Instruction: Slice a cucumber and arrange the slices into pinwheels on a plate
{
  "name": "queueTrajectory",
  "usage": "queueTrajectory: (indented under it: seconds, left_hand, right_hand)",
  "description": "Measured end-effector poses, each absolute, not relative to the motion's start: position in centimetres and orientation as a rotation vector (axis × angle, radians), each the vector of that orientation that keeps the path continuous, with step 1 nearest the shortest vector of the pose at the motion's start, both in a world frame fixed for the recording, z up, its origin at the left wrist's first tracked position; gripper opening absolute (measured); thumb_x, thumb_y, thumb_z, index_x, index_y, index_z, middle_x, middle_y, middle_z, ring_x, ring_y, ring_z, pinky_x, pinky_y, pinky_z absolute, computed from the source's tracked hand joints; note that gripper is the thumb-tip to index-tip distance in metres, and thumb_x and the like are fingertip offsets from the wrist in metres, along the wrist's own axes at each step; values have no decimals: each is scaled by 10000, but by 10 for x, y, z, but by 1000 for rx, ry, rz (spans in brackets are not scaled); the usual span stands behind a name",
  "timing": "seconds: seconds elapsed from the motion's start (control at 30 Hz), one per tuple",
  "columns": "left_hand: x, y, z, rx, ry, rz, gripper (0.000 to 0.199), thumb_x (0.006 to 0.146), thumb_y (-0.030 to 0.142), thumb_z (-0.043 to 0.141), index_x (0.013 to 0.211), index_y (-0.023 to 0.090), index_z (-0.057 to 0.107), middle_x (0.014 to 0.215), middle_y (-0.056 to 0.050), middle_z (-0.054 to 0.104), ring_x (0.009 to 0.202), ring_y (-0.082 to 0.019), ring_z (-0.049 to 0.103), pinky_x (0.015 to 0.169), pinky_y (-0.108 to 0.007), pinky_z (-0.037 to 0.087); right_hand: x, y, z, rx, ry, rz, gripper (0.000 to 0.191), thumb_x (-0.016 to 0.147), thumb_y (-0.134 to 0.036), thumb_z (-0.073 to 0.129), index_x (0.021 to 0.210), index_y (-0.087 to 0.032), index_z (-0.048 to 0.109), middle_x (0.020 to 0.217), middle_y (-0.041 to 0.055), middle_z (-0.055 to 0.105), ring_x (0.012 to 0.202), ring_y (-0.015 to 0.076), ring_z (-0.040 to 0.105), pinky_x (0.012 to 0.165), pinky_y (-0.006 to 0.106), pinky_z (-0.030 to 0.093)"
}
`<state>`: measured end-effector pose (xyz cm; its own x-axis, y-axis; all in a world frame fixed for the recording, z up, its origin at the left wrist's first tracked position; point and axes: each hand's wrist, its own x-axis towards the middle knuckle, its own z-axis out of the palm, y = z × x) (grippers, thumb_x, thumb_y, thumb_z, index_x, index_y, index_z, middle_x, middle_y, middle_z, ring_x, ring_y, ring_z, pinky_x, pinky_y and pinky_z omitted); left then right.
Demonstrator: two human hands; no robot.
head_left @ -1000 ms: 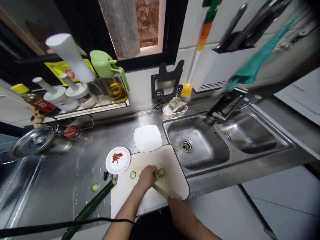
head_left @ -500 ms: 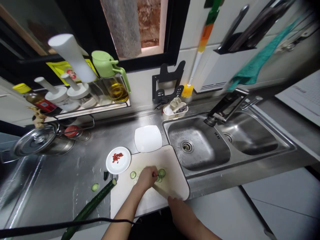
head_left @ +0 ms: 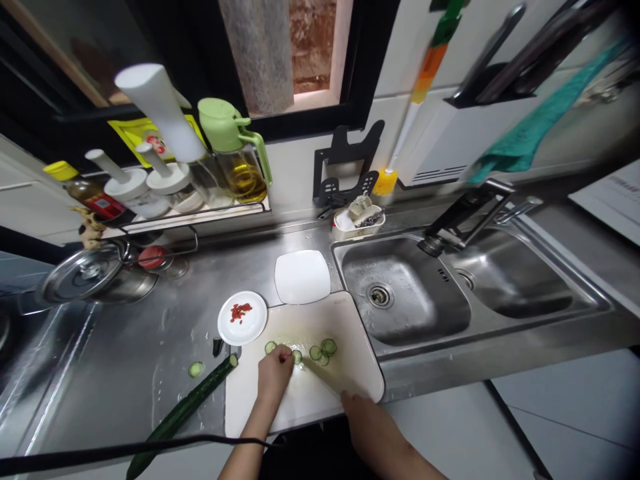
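Observation:
My left hand [head_left: 275, 373] is over the cutting board [head_left: 310, 403], its fingers pinched together at the edge of a cucumber slice [head_left: 297, 357]. My right hand [head_left: 367, 421] is closed round the handle of a knife [head_left: 325, 379], whose thin blade points up and left across the board, its tip beside that slice. A few overlapping cucumber slices [head_left: 329, 347] lie right of the blade. Another thin slice [head_left: 271, 347] shows just behind my left hand. The long cucumber [head_left: 187, 410], cut at one end, rests with that end on the board's left edge.
A round plate [head_left: 225, 330] with red berries and a white square plate [head_left: 303, 277] stand behind the board. To the right is the sink [head_left: 405, 287]. A cucumber end [head_left: 195, 369] lies on the steel counter, and a black cable [head_left: 175, 443] crosses the lower left.
My left hand has moved left across the board, from the grouped slices to a single slice. The knife tip now lies beside that slice. The whole view has shifted slightly.

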<state>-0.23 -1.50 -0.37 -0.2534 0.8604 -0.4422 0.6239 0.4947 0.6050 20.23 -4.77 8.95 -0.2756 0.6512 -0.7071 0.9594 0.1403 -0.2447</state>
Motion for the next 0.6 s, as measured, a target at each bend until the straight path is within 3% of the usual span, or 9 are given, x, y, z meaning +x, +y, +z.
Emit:
queueTrajectory:
  seconds: [0.6]
  left_hand:
    - [-2,-18,-3,1182,2026,408,161,768,209,515,739,202,673,708,5,696,682,-117,618,669,-187,384]
  right_hand:
    - [188,-49,60,1600,2140,-810,416,790,1,370,1092,-155,608,914,112,686,828,191,651,663,234,452]
